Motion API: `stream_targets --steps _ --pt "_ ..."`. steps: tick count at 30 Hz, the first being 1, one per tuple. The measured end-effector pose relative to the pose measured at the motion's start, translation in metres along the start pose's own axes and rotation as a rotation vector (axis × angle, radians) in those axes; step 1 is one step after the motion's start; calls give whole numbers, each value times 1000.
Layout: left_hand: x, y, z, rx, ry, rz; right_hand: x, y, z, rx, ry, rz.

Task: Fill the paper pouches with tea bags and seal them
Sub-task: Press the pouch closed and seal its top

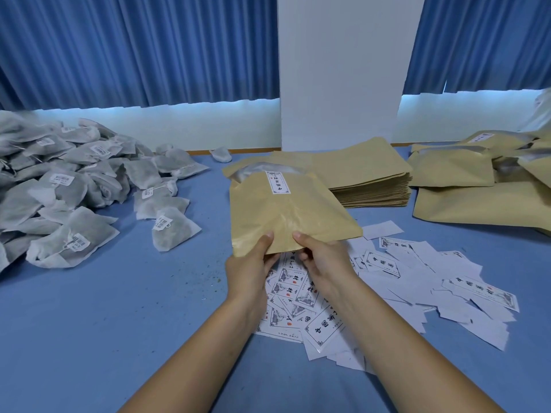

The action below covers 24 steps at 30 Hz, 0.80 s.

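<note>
Over the blue table (119, 323), just ahead of centre, I have a kraft paper pouch (286, 213) raised and tilted, its near edge towards me and its far end higher. The left hand (253, 257) grasps that near edge at its left part, thumb pressed on top and fingers curled underneath. The right hand (325, 260) grasps the same edge just beside it, thumb on top as well, fingers tucked below the paper. The two thumbs sit near each other but apart.

A narrow white label (278, 182) with black characters is stuck on the upper face of the pouch, and a translucent panel shows at the far end. I cannot tell from here whether anything is inside.

To my left lies a big loose pile of grey tea bags (74, 189), each with a small tag, spreading to the table's left edge; one stray tea bag (221, 154) lies alone by the far edge. Behind the held pouch is a neat stack of flat pouches (366, 174), and to the right of that a rougher heap of pouches (477, 180), some bearing labels.

Under and beside my wrists, printed labels (298, 293) lie scattered with plain white slips (432, 278) fanning out to the right. Blue curtains (134, 49) hang at the back on either side of a white pillar (343, 70).
</note>
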<state>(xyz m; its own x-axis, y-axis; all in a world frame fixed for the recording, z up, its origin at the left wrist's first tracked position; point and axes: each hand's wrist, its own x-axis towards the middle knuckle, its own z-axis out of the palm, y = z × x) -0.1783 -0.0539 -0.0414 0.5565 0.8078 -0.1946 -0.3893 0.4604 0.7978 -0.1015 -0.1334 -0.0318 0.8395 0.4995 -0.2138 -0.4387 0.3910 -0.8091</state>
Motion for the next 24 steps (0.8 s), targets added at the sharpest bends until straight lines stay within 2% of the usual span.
stream_targets --steps 4,8,13,16,24 --pt "0 4 -1 114 -18 9 -3 4 0 4 -44 57" --pt "-1 5 -1 188 -79 -7 -4 3 2 -2 -23 24" --pt "1 7 -2 243 -11 89 -1 0 -2 6 22 10" --pt "-2 5 -3 364 -60 114 -2 4 -1 4 -27 2" --pt "-3 2 0 389 -89 85 0 4 -1 -113 32 -8"
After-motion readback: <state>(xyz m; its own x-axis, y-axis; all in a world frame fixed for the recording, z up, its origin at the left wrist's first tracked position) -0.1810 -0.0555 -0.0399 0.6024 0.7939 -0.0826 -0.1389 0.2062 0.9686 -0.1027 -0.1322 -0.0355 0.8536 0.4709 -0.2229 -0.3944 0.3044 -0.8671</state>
